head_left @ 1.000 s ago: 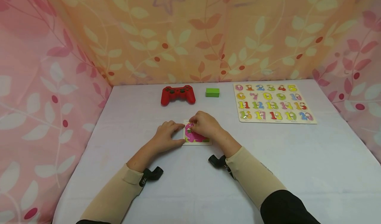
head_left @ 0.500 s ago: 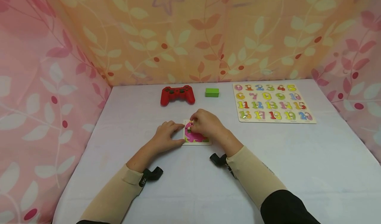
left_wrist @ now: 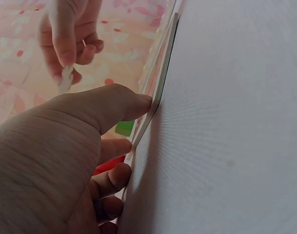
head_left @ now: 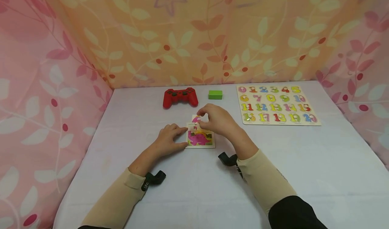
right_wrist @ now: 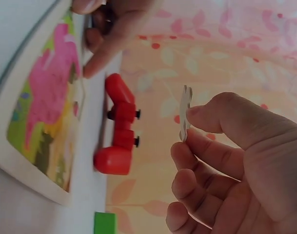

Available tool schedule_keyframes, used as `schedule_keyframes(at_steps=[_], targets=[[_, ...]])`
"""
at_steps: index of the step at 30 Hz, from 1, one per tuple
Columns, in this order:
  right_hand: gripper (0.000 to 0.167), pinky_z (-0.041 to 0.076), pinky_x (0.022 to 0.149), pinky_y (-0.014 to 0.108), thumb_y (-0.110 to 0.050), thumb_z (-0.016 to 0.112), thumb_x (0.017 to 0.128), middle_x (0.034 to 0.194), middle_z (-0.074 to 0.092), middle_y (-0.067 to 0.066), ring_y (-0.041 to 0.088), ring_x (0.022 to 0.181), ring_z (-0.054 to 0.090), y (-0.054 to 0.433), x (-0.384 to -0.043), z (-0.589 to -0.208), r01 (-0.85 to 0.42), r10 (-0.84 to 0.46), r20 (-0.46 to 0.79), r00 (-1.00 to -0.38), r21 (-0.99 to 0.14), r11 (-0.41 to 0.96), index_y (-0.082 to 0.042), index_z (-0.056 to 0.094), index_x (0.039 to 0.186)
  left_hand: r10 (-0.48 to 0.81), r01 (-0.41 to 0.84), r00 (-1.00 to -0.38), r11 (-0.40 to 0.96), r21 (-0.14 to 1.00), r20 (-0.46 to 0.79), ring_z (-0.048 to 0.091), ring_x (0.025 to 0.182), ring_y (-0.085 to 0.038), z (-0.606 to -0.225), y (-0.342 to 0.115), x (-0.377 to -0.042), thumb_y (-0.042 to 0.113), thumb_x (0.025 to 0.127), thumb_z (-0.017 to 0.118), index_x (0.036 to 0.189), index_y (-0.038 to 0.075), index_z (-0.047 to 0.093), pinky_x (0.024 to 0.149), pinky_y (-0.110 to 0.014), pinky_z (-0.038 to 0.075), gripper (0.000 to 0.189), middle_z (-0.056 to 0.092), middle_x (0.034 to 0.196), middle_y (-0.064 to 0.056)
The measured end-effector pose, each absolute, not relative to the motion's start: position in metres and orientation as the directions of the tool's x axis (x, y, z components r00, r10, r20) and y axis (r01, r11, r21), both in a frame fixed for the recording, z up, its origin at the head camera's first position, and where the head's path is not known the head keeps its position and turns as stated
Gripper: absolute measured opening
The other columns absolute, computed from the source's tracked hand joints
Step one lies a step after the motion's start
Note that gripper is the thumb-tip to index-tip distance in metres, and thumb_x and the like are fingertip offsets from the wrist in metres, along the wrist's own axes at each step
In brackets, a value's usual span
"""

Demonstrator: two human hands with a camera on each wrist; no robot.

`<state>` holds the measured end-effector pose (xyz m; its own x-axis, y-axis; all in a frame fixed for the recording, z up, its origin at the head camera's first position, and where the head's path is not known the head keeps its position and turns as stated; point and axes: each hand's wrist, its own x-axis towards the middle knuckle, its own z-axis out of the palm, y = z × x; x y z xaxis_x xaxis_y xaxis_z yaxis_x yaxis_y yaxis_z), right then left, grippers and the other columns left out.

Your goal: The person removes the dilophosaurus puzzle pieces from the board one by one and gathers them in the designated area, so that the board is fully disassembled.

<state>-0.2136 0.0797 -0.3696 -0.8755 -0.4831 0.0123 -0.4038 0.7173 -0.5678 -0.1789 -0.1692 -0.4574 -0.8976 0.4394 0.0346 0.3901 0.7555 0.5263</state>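
Note:
A small dinosaur jigsaw puzzle (head_left: 199, 139) in a pale tray lies on the white tablecloth, its picture pink, green and yellow. My left hand (head_left: 169, 139) touches the tray's left edge, with thumb (left_wrist: 126, 105) and index fingertip spaced apart along it. Above the puzzle's far edge, my right hand (head_left: 219, 121) pinches a jigsaw piece (head_left: 196, 119) between thumb and index finger. In the right wrist view that piece (right_wrist: 184, 114) stands edge-on, clear of the tray, its other fingers loosely curled below. The puzzle picture shows a pale and yellow patch near its top.
A red game controller (head_left: 180, 97) and a green block (head_left: 215, 94) lie beyond the puzzle. To the far right is a number board (head_left: 279, 104) with colourful numerals. Patterned cloth (head_left: 194, 36) rises behind the table and along both sides.
My right hand lifts the jigsaw piece off the puzzle and moves away, slightly right, uncovering more of the picture. My left hand stays at the tray's edge.

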Motion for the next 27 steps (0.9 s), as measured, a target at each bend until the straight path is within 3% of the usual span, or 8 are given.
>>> schedule_keyframes(at_steps=[11, 19, 27], targets=[[0.033, 0.049, 0.079, 0.037, -0.023, 0.078, 0.09, 0.116, 0.064, 0.004, 0.025, 0.096, 0.056, 0.104, -0.201, -0.346, -0.391, -0.426, 0.09, -0.9, -0.599, 0.699, -0.012, 0.071, 0.12, 0.44, 0.383, -0.898, 0.761, 0.524, 0.018, 0.047, 0.103, -0.019, -0.456, -0.169, -0.177, 0.039, 0.088, 0.079, 0.145, 0.016, 0.061, 0.089, -0.041, 0.037, 0.063, 0.056, 0.112, 0.0], [0.03, 0.047, 0.08, 0.037, -0.02, 0.078, 0.089, 0.111, 0.063, 0.002, 0.027, 0.096, 0.057, 0.119, -0.203, -0.35, -0.403, -0.423, 0.113, -0.899, -0.59, 0.7, -0.01, 0.072, 0.117, 0.442, 0.391, -0.897, 0.761, 0.517, 0.028, 0.046, 0.102, -0.019, -0.456, -0.17, -0.178, 0.038, 0.088, 0.079, 0.145, 0.015, 0.061, 0.088, -0.041, 0.036, 0.064, 0.057, 0.112, 0.0], [0.031, 0.047, 0.081, 0.039, -0.018, 0.077, 0.091, 0.118, 0.064, 0.007, 0.027, 0.099, 0.055, 0.144, -0.212, -0.358, -0.356, -0.416, 0.054, -0.908, -0.622, 0.697, -0.01, 0.072, 0.12, 0.442, 0.396, -0.896, 0.764, 0.509, 0.033, 0.047, 0.102, -0.02, -0.458, -0.169, -0.178, 0.038, 0.088, 0.079, 0.144, 0.016, 0.062, 0.088, -0.041, 0.036, 0.063, 0.057, 0.11, 0.0]])
